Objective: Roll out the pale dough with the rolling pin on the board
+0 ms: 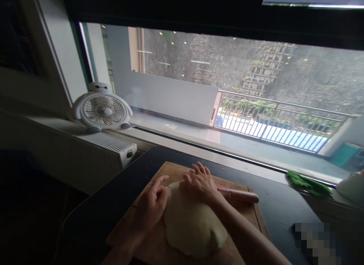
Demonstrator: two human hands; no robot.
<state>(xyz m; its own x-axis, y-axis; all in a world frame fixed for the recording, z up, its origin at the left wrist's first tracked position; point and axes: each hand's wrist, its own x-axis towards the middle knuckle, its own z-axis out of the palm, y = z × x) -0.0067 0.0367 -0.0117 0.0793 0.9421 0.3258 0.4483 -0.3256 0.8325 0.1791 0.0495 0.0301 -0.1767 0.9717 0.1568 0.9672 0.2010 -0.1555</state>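
A wide window [227, 63] runs across the top of the view from 10 to 2 o'clock, with a railing and a rough grey wall beyond its glass. Below it, the dark worktop [122, 196] spreads through the lower middle, and a white slatted unit [106, 143] stands beyond its edge at 10 o'clock. A wooden board [170, 171] lies on the worktop, its far corner pointing towards 12. At 10 o'clock from the board a white fan [106, 111] (round-headed, with two dark eyes joined by a line) stands by the glass.

The dough [190, 223], a pale flattened slab with an uneven rim and a fold at its 4 o'clock side, lies on the board. The right hand [200, 183] comes in from 5 o'clock and lies palm down over the dough's 12 o'clock edge; its grip is open, fingers spread and slightly bent, pinching nothing — the palm's contact is hidden. The left hand [155, 202] is at the dough's 10 o'clock edge, its grip loosely open, index finger reaching forward and thumb apart from it; whether the thumb touches the dough I cannot tell.

A reddish rolling pin [244, 196] lies at the dough's 2 o'clock, partly behind the right wrist. Further out at 2 o'clock is a crumpled green cloth [308, 184].
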